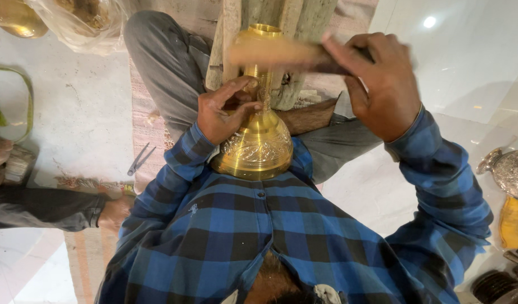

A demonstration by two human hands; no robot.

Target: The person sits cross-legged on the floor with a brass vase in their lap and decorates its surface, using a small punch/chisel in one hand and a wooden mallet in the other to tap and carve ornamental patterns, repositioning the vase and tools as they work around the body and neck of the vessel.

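Note:
A tall brass stand with an engraved bell-shaped base rests against my blue checked shirt, its slim neck leaning on an upright wooden block. My left hand pinches something small against the neck just above the base; I cannot tell what it is. My right hand is raised above the stand and grips a wooden-handled hammer, which is blurred and lies level across the neck.
Metal tongs lie on the mat at my left. Another person's foot and trouser leg reach in from the left. A plastic bag sits at the top left. Silver and brass pieces lie at the right edge.

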